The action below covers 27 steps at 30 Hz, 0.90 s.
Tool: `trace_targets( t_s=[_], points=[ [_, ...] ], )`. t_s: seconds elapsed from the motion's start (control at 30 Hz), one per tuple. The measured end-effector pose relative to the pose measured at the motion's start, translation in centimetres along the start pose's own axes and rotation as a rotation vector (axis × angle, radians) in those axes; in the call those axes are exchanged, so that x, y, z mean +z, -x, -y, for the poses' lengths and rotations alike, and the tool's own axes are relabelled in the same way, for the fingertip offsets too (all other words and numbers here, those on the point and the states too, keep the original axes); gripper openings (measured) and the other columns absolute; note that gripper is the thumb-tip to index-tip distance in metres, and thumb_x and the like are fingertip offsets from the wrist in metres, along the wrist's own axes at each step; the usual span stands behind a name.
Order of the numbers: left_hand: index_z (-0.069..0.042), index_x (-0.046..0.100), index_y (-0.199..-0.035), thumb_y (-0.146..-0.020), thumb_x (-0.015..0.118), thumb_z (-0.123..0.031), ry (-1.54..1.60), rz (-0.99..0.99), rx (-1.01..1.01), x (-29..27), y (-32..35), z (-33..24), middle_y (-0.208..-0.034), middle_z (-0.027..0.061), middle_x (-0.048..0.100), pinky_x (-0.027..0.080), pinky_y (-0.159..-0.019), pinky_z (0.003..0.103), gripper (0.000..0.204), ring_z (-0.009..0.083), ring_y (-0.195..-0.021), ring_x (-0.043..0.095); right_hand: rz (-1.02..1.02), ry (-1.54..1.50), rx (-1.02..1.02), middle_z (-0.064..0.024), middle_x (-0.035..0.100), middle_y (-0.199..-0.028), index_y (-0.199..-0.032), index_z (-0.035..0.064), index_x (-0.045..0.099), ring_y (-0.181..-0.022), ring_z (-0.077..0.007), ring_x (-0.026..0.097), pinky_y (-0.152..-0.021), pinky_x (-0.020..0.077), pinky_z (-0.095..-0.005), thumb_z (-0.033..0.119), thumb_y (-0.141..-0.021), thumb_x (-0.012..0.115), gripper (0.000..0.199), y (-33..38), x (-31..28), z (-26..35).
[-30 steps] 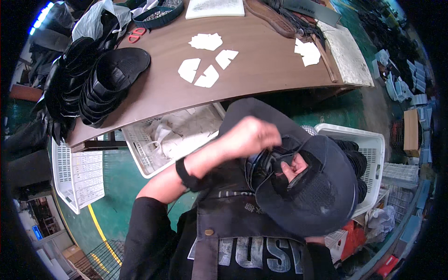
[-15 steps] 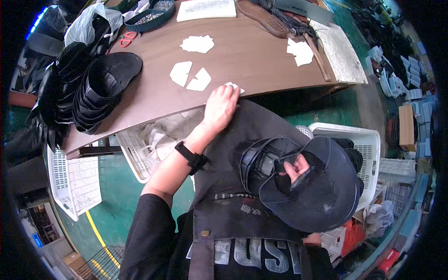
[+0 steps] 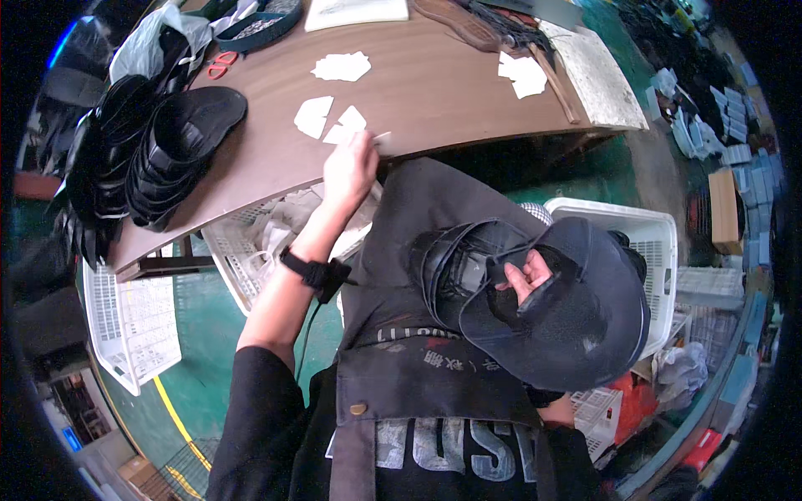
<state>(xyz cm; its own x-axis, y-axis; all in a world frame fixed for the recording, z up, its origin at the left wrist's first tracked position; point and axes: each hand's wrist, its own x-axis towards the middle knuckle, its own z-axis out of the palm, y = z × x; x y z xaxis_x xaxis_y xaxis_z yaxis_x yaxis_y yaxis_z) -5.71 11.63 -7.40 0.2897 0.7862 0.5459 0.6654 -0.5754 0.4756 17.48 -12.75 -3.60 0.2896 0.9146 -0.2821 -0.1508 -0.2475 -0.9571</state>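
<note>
My left hand [image 3: 351, 171] is at the table's front edge, fingers pinched on a small white paper-like piece [image 3: 383, 138] that stands out tilted beside the fingertips. Right behind those fingers lie more white pieces [image 3: 313, 117], flat on the brown table [image 3: 434, 92]. Against my apron, my right hand [image 3: 528, 277] shows through the opening of a dark, cap-shaped piece [image 3: 576, 326] with a wide rounded flap, its fingers closed on an inner edge. Similar dark pieces [image 3: 443, 267] nest against it on the left. The rest of the right hand is hidden.
Nested black pieces [image 3: 180, 150] crowd the table's left end, near red-handled scissors [image 3: 223, 63]. More white pieces lie at the back [image 3: 342, 67] and right [image 3: 525, 75], beside a wooden handle [image 3: 555, 83]. White baskets [image 3: 660, 250] stand below.
My left hand has moved left along the table edge, and the white piece at its fingers now shows tilted up. The right hand keeps its grip on the dark piece. The view has shifted slightly.
</note>
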Motion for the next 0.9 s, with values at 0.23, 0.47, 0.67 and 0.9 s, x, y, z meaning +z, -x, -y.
trace_targets(
  t_s=[0.23, 0.47, 0.67, 0.9],
  points=[
    [-0.002, 0.057, -0.089, -0.083, 0.067, -0.014, 1.027, 0.635, -0.525, -5.3, 3.6, -12.2, -0.073, -0.0025, 0.057, 0.044, -0.063, 0.023, 0.016, 0.0036, -0.069, 0.049, 0.004, 0.078, 0.04, -0.0015, 0.056, -0.073, -0.085, 0.003, 0.047, -0.067, -0.0107, 0.059, -0.061, 0.0485, -0.0239, 0.008, -0.088, 0.06, 0.015, -1.1, 1.3, -0.5],
    [-0.002, 0.047, -0.071, -0.076, 0.074, -0.022, 0.573, 0.601, -0.186, -2.5, 6.5, -13.9, -0.067, 0.0082, 0.048, 0.041, -0.06, 0.034, 0.033, 0.0206, -0.064, 0.048, 0.052, 0.017, -0.051, -0.0054, 0.06, -0.078, -0.089, 0.0022, 0.047, -0.069, -0.0098, 0.06, -0.063, 0.0486, -0.024, 0.006, -0.088, 0.059, 0.013, -0.6, 2.4, -1.5],
    [-0.002, 0.049, -0.079, -0.077, 0.073, -0.024, 0.66, 0.7, -0.32, -2.9, 5.2, -13.9, -0.071, 0.01, 0.054, 0.043, -0.061, 0.035, 0.032, 0.0218, -0.065, 0.052, 0.16, 0.14, -0.103, -0.0083, 0.061, -0.084, -0.091, 0.0041, 0.043, -0.07, -0.0104, 0.06, -0.064, 0.0489, -0.0231, 0.005, -0.09, 0.056, 0.013, -0.6, 0.6, -2.6],
    [-0.001, 0.064, -0.083, -0.077, 0.071, -0.029, 0.598, 0.886, -0.301, -2.8, 5.8, -11.9, -0.077, 0.0159, 0.064, 0.048, -0.067, 0.037, 0.029, 0.0278, -0.077, 0.065, 0.305, 0.168, 0.028, -0.0046, 0.06, -0.076, -0.085, 0.0028, 0.049, -0.065, -0.0091, 0.058, -0.061, 0.047, -0.0244, 0.007, -0.089, 0.055, 0.008, -0.2, 2.4, -1.5]
  ],
)
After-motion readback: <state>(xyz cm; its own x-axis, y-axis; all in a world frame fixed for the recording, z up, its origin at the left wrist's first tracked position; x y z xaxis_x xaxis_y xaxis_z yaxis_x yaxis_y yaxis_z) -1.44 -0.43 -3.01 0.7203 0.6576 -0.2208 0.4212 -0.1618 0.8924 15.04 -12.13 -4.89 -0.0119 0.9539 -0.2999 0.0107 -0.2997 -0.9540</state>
